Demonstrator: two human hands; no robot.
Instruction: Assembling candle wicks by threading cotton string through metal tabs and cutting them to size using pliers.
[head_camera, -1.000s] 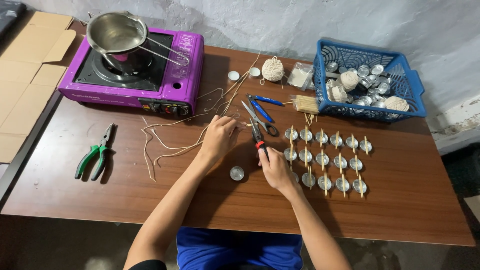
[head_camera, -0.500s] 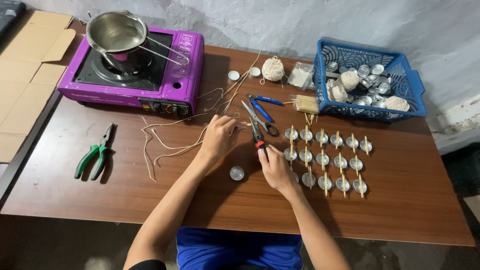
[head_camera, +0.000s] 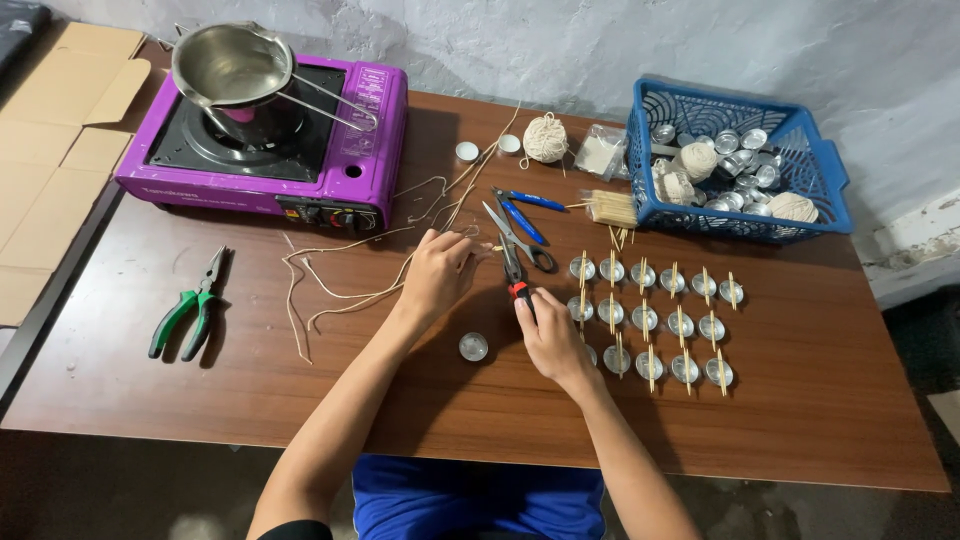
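My left hand (head_camera: 437, 275) pinches the end of a tan waxed wick string (head_camera: 345, 296) near the table's middle. My right hand (head_camera: 548, 337) grips red-handled pliers (head_camera: 514, 270) whose jaws point up toward the wick end held by my left hand. A single small metal tealight cup (head_camera: 473, 346) sits between my forearms. To the right lie rows of metal cups (head_camera: 650, 318) with wooden sticks laid across them. Scissors (head_camera: 520, 238) lie just above the pliers.
A purple portable stove (head_camera: 268, 137) with a steel pot (head_camera: 234, 68) stands at the back left. Green-handled pliers (head_camera: 188, 306) lie at the left. A blue basket (head_camera: 737, 163) of cups and string balls sits back right, beside a stick bundle (head_camera: 610, 207), string ball (head_camera: 545, 137) and blue cutters (head_camera: 525, 209).
My right hand has shifted slightly upward on the pliers; otherwise both hands stay in place.
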